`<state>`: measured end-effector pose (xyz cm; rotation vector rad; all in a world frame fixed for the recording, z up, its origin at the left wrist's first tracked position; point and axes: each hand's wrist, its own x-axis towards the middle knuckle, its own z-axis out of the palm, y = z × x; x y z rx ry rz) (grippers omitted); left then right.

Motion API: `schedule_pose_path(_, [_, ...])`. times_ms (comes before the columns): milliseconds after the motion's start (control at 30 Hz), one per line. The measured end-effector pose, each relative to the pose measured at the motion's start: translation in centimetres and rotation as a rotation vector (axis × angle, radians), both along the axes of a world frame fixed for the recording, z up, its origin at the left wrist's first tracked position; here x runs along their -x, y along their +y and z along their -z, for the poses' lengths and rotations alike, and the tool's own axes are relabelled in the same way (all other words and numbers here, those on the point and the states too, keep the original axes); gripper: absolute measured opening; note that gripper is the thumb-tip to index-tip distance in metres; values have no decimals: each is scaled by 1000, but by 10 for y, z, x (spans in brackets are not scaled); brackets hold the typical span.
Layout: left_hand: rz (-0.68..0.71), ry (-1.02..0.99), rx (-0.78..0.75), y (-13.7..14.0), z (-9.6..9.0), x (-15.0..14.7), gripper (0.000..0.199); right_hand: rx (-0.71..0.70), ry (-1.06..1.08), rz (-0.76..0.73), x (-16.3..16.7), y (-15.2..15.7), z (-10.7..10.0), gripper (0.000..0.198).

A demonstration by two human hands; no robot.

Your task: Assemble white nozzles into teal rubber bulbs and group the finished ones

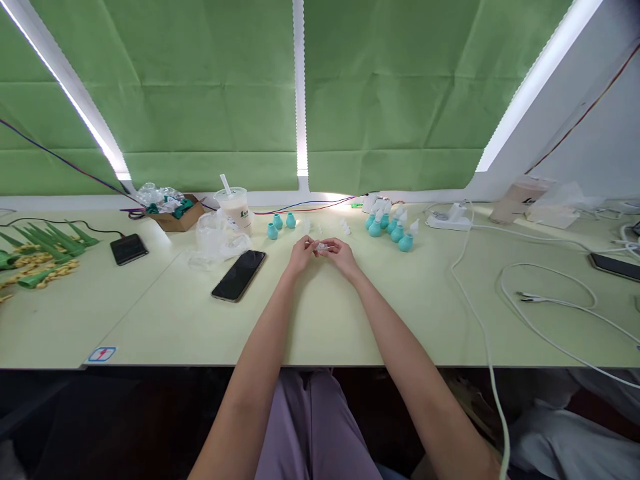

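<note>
My left hand [302, 253] and my right hand [340, 255] meet above the middle of the table. Between their fingertips is a small white plastic piece [323, 247], pinched from both sides; its exact shape is too small to make out. Just beyond the hands lie more small white pieces [346, 227]. Three turquoise bulb-shaped bottles [273, 231] stand behind and left of my hands. A group of several turquoise bulbs with white nozzle tops [397, 232] stands to the right.
A black phone [239, 276] lies left of my arms, near a plastic bag [220, 237] and a drink cup [234, 210]. Farther left are a small box [177, 215] and a black device [129, 249]. White cables [480, 313] and a power strip [449, 218] occupy the right side.
</note>
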<state>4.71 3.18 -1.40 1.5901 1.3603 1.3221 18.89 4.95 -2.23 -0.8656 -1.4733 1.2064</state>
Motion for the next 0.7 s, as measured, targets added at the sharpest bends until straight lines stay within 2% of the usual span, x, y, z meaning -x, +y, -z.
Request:
schedule_pose_path(133, [11,50,46,-2,0,-1,28,-26,-48,62,0,5,4,31])
schedule_pose_path(267, [-25,105,55,-2,0,1,32,-41,-117,215,-6,13,6,25])
schedule_pose_path(467, [-55,88,69,0,1,5,29,-254,-466,419,-18,16,7,14])
schedule_pose_path(700, [-29,90,83,0,3,6,27,-205,-666,466,-25,18,10,15])
